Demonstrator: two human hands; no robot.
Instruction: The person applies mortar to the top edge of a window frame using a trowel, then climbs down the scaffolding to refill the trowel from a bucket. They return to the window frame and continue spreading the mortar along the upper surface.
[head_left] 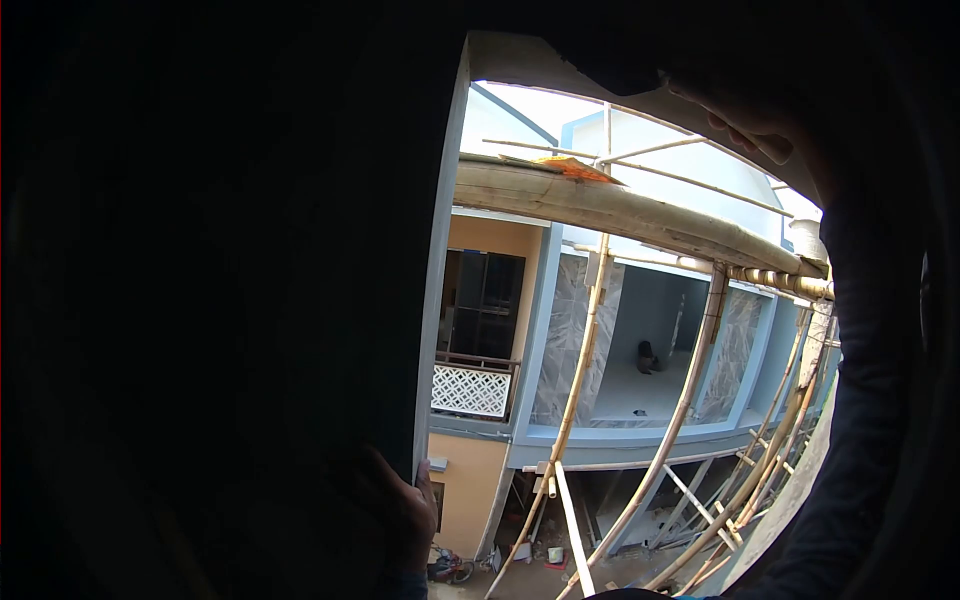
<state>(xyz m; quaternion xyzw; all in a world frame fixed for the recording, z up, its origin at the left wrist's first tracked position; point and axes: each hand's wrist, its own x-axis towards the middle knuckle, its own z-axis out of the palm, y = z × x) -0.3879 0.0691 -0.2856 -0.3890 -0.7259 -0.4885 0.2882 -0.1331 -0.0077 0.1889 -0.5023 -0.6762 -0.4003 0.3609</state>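
Observation:
My left hand [413,505] is low in the view, mostly in shadow, with its fingers bent against the pale edge [444,260] of an opening. At the upper right, my right hand [755,130] is raised near the top of the opening. Its fingers are curled, and whatever they hold is lost in the dark. A dark ragged shape [615,72] hangs beside that hand. The dark sleeve [868,420] of my right arm runs down the right side.
Outside, bamboo scaffold poles [692,390] stand before a building with marble-patterned panels [572,350]. A thick horizontal beam [640,215] crosses the opening, with an orange sheet [578,169] on it. A person [648,357] is low down in the far room. A white bucket [555,554] stands below.

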